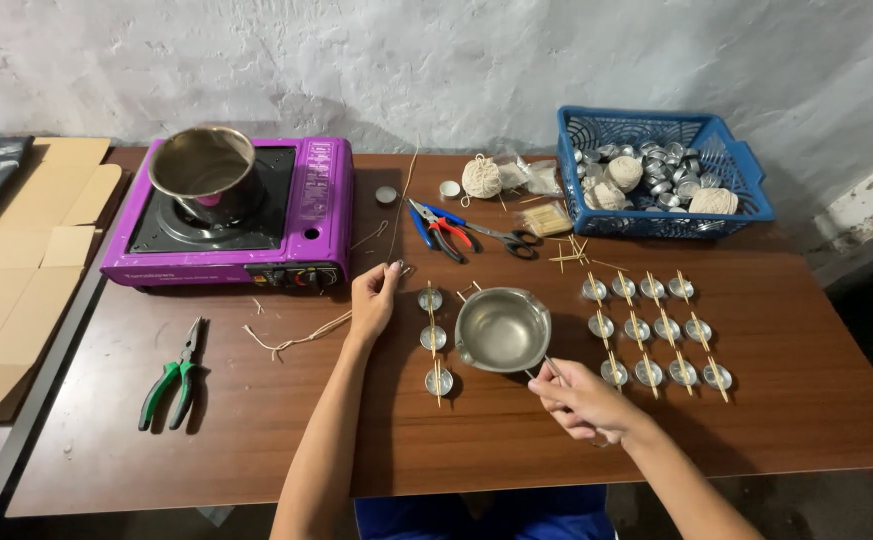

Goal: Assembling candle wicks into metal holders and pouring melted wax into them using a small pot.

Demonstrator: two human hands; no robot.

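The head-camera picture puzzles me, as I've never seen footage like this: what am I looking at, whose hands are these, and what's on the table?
This is one view from a camera worn on a person's head, looking down at their own two bare hands over a brown wooden table. The left hand pinches a length of string. The right hand grips the handle of a small metal pouring pot. Between them and to the right stand small metal cups with thin sticks laid across. Farther back are a purple portable stove carrying a steel pot, a blue basket and scissors; green pliers lie at the left.
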